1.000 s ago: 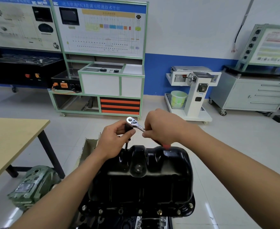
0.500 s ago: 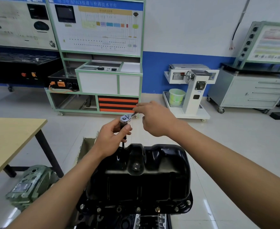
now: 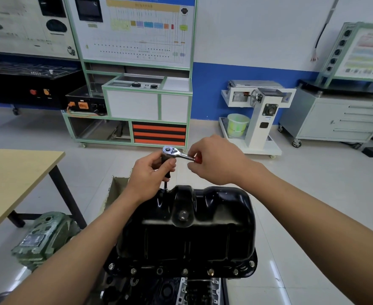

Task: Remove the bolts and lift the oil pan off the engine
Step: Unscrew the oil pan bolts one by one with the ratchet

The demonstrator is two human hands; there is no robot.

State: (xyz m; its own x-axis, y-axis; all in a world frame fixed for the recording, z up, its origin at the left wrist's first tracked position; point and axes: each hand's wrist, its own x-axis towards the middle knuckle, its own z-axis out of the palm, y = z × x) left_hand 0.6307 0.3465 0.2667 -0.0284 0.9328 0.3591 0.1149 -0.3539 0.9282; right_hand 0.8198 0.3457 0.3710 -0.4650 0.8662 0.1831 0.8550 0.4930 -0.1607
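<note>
Deep in the bolt-removal step, working at the far left corner of the pan (image 3: 187,227), itself seated on the engine (image 3: 159,291). Steadying the extension (image 3: 165,184) just above that corner with the left hand (image 3: 150,172), fingers curled round the shaft right under the ratchet (image 3: 172,151) head. Pinching the red-gripped handle with the right hand (image 3: 218,160), thumb and fingers closed on it, above the pan's far edge. Spotting a row of bolts (image 3: 185,271) along the pan's near flange, heads seemingly in place. So, by the look of it, nowhere near lifting yet. Next up, most likely: swinging the handle in short strokes, keeping the socket square on the far bolt, then moving round the pan's flange to the rest.
</note>
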